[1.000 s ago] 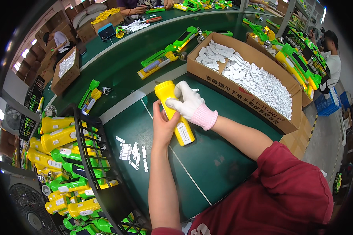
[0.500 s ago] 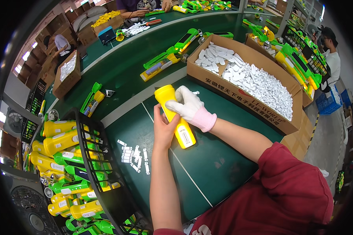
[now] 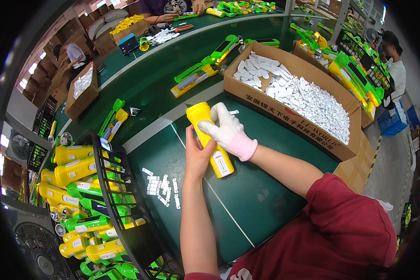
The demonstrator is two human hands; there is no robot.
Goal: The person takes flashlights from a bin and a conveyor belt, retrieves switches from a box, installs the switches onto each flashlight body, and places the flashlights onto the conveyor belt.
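Note:
A yellow flashlight body (image 3: 222,164) is held over the green tabletop, its wide head pointing away from me and a white panel facing up on its handle. My bare left hand (image 3: 197,153) wraps round its left side. From the right, my right hand (image 3: 225,129), in a white glove with a pink cuff, grips the same body near the head, thumb laid across it. Left of my left forearm, several small white plastic pieces (image 3: 165,185) lie in loose rows. Another small white piece (image 3: 234,112) rests just beyond the glove.
A black crate (image 3: 108,186) full of yellow and green flashlights stands at the left. A cardboard box (image 3: 284,109) of white plastic parts is at the right. Beyond runs a green belt (image 3: 158,79) carrying flashlight parts. Other people work farther off.
The flashlight has turned slightly in my hands, and more of its white panel shows. Both hands keep their grip. The whole view has shifted a little.

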